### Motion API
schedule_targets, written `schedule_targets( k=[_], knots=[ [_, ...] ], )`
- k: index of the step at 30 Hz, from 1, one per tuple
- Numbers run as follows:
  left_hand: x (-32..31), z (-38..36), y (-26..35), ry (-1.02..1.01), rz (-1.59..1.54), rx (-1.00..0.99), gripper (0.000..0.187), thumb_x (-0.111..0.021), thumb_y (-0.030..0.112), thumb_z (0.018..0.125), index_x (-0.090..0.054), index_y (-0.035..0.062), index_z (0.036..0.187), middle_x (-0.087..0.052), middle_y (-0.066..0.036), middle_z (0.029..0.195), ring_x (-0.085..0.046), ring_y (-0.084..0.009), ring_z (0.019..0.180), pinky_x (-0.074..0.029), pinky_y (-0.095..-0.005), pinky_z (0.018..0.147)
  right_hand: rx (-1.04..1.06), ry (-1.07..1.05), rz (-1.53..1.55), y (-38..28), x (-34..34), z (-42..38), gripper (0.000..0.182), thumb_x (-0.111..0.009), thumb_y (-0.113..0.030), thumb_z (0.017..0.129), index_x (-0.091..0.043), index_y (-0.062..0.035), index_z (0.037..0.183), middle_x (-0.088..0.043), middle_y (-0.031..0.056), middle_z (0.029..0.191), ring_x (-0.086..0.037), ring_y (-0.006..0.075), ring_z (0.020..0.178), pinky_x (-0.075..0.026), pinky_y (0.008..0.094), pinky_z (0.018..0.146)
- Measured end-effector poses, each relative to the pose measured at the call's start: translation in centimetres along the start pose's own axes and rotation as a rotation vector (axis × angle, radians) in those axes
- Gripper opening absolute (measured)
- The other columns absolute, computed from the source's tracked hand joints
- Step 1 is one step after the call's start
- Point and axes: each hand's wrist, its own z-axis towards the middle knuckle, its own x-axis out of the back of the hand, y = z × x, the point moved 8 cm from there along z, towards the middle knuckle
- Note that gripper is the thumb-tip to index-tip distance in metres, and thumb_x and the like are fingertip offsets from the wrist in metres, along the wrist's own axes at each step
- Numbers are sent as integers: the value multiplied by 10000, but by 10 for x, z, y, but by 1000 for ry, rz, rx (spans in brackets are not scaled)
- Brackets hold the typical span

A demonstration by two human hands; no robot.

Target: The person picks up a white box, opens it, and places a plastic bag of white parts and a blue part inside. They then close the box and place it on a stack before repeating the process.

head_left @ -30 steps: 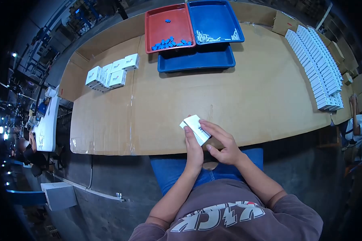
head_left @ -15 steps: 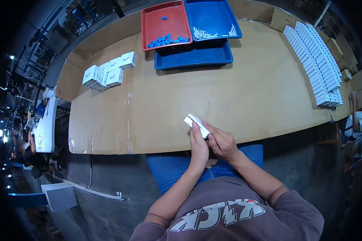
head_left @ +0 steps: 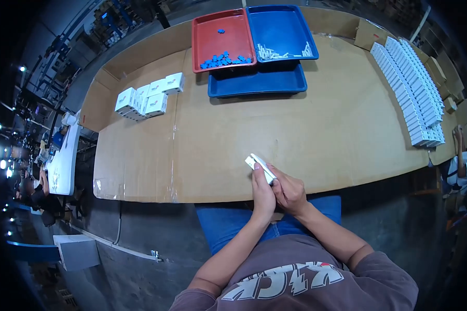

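Left hand (head_left: 263,193) and right hand (head_left: 289,192) pressed together at the near edge of the worktop (head_left: 316,129), both clamped on a small white box (head_left: 260,167) held tilted just above the cardboard surface. At the far edge: red tray (head_left: 220,26) with blue pieces (head_left: 224,59), beside it a blue tray (head_left: 280,23) with white pieces (head_left: 281,53), both resting on a second blue tray (head_left: 259,83). Near the far left corner, cluster of white boxes (head_left: 149,97). Along the right edge, long rows of white boxes (head_left: 412,88).
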Motion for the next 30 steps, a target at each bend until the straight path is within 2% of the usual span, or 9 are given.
schedule_targets(
  k=[7,14,17,22,25,26,28,29,30],
  knots=[
    [-1,0,3,-66,14,39,570,-360,580,1141,-578,54,1160,-563,-12,975,-522,-103,872,-457,-277,771,-28,-32,3,3,-2,-3,332,-573,-51,1026,-660,125,1294,-747,278,1186,-783,384,1010,-645,410,815],
    [6,7,-4,-68,34,1,592,-310,528,1164,-546,-5,1266,-597,-71,1046,-566,-154,964,-489,-317,867,-59,-62,29,3,-6,-3,334,-562,-43,1028,-654,132,1297,-746,285,1187,-782,389,1019,-643,419,832],
    [9,7,-5,-68,34,15,603,-309,531,1164,-546,-10,1286,-603,-80,1070,-576,-166,986,-491,-327,891,22,35,10,-2,-5,0,340,-520,-63,1059,-671,111,1307,-759,273,1154,-789,372,894,-629,398,766],
    [9,1,1,-28,-33,2,625,-338,587,1140,-584,18,1222,-617,-67,1097,-599,-130,975,-500,-286,866,-72,-59,95,3,-9,-4,373,-492,-97,1078,-642,97,1358,-721,271,1278,-760,396,1070,-611,400,896],
    [11,13,7,-154,-70,-72,545,-372,378,1163,-390,-17,1538,-561,-154,1347,-553,-227,1252,-447,-351,1096,-107,-148,263,6,-8,15,373,-530,-115,1078,-632,75,1383,-656,266,1402,-677,374,1264,-570,407,1019],
    [13,15,13,-169,-57,-146,552,-410,302,1133,-332,-14,1578,-537,-165,1393,-534,-243,1291,-429,-365,1126,-125,-187,333,7,-7,17,371,-552,-118,1075,-631,65,1388,-631,264,1443,-642,362,1335,-554,411,1058],
    [11,13,41,-203,-31,-286,664,-487,152,1073,-216,-8,1658,-489,-188,1483,-496,-274,1370,-394,-393,1185,-290,-197,409,21,-3,16,400,-557,-173,1095,-607,42,1429,-625,227,1455,-644,303,1308,-544,377,1049],
    [12,13,49,-246,36,-327,904,-601,53,924,-129,9,1694,-431,-225,1572,-452,-335,1452,-345,-442,1237,-380,-202,445,28,-2,12,416,-560,-200,1104,-596,31,1449,-622,209,1461,-645,274,1295,-539,360,1045],
    [13,12,53,-282,137,-405,939,-635,75,902,-134,12,1693,-411,-234,1591,-432,-346,1474,-331,-450,1247,-593,-234,630,40,-8,3,431,-569,-214,1105,-581,25,1464,-632,192,1439,-654,248,1251,-541,344,1018]
  ],
)
